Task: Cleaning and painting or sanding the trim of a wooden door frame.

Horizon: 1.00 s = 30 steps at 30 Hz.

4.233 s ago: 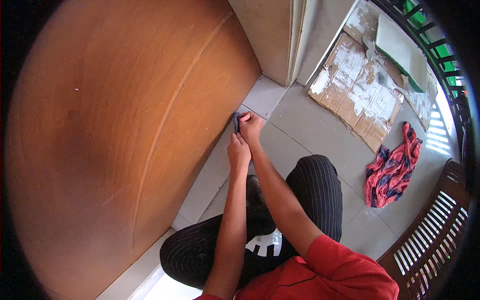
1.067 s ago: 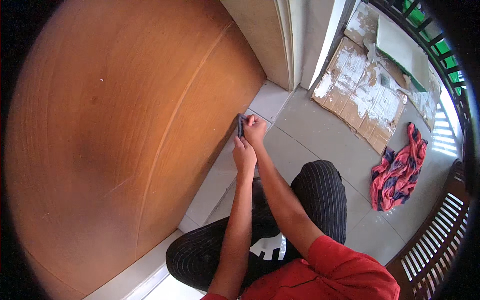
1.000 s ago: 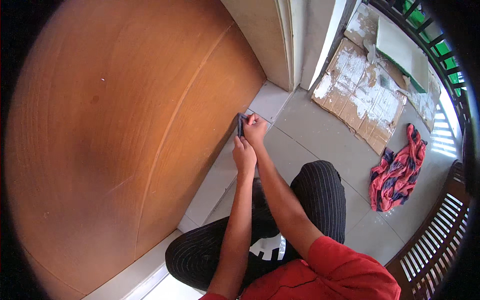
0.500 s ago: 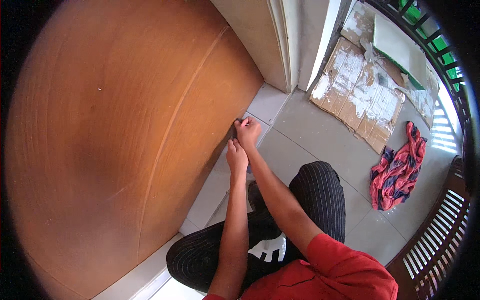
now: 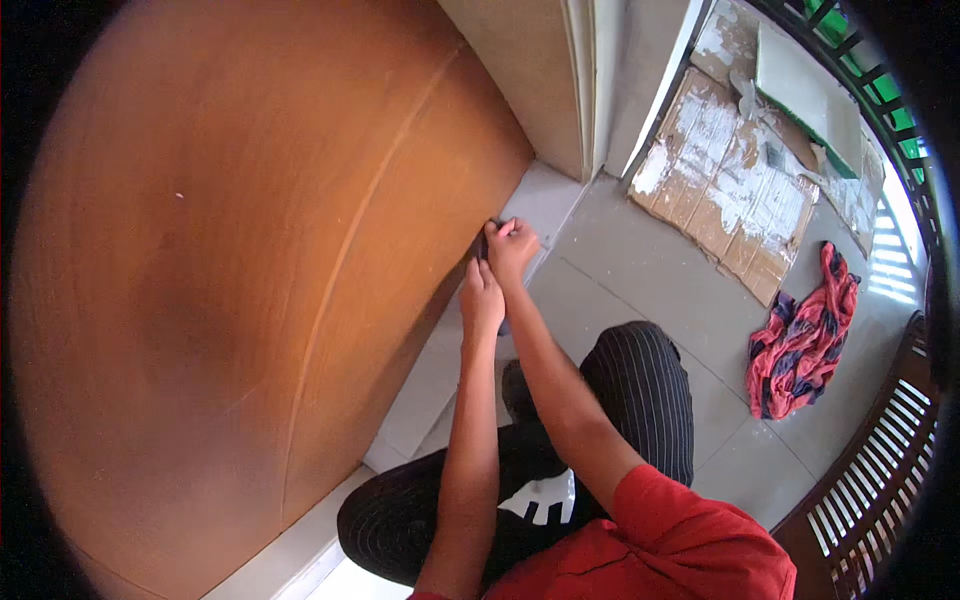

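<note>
A large brown wooden door (image 5: 370,230) fills the left side, and both of my hands are at its edge near the floor. My right hand (image 5: 513,248) is closed, its fingers curled at the door edge around something small and dark that I cannot make out. Just behind it, my left hand (image 5: 483,303) has its fingers pressed together, lying close to the right wrist and against the same dark edge. Whatever the left fingers hold is hidden. A bit of blue shows beneath the hands, too covered to name.
A pale door frame (image 5: 585,90) rises beyond the door's far corner. Flattened cardboard (image 5: 725,185) smeared with white lies on the tiles, a pale board (image 5: 810,85) on it. A red and dark cloth (image 5: 805,345) is crumpled at the right, near a slatted brown bench (image 5: 870,470).
Both hands have slid a little farther along the door edge, toward its far corner. The view has shifted slightly, and the cloth and cardboard stay where they were.
</note>
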Each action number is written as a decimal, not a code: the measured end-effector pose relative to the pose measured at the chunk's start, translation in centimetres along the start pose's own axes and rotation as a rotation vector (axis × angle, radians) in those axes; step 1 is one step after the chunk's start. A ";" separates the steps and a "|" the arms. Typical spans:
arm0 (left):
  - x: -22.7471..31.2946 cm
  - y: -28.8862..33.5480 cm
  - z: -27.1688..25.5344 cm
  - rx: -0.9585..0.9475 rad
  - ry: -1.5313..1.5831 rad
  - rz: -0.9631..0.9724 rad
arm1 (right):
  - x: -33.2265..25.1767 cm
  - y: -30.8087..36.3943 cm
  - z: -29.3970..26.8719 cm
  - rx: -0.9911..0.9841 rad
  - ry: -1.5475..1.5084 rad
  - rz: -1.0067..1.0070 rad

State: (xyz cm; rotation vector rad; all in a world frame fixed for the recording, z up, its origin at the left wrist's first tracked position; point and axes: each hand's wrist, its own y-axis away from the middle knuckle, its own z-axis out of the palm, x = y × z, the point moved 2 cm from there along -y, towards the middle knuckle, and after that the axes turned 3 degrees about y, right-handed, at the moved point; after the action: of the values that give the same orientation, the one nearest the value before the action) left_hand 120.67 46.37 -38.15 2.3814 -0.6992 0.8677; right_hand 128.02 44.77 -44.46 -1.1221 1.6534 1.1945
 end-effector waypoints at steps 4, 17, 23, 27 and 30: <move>0.8 1.7 0.6 0.006 -0.259 -0.265 | 3.0 1.8 -0.2 -0.193 0.064 0.027; -1.5 1.4 0.6 0.129 -0.082 -0.199 | 1.3 1.5 0.1 -0.150 -0.003 -0.036; -0.1 0.6 0.7 -0.014 -0.237 -0.225 | 2.4 1.6 -0.4 -0.086 0.132 -0.006; -1.0 0.6 0.8 0.026 -0.081 -0.184 | 1.8 1.1 -0.6 -0.073 0.107 -0.074; -1.3 -0.3 0.8 -0.047 -0.109 -0.143 | 1.9 0.7 -0.5 -0.061 0.156 -0.034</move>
State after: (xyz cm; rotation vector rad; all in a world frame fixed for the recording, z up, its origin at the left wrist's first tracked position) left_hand 120.38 46.47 -39.67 2.4174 -0.5752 0.6592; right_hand 126.75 43.98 -45.91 -1.3049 1.7166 1.1673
